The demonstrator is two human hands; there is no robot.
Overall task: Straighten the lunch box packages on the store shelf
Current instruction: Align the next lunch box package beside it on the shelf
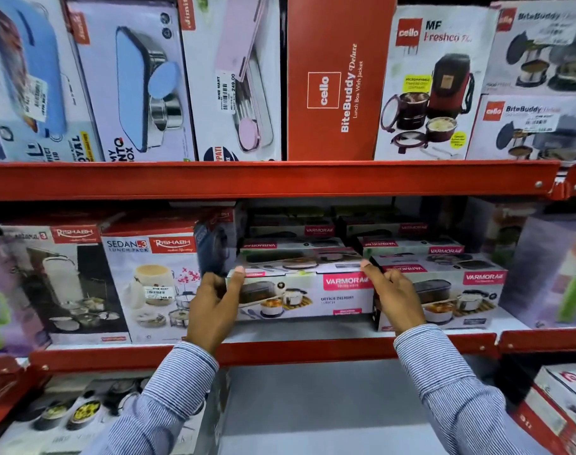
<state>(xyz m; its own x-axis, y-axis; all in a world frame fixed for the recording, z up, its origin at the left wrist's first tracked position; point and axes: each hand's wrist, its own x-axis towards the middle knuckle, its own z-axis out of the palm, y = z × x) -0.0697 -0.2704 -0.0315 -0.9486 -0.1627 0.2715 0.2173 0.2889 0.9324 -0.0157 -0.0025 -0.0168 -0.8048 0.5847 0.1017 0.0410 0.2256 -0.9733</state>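
A long white Varmora lunch box package (313, 295) with a pink label lies on the middle shelf (313, 351). My left hand (214, 302) grips its left end, thumb on the top edge. At its right end my right hand (395, 298) holds it the same way. More Varmora packages (444, 284) are stacked beside it on the right and behind it (290, 244). Two Rishabh lunch pack boxes (148, 284) stand to the left.
The upper shelf (280, 180) carries upright boxes, among them a red Cello BiteBuddy box (336, 80) and a Cello Freshco box (428, 87). A lower shelf holds more boxes at the left (83, 412) and right (562, 405). A green item (575, 297) stands at far right.
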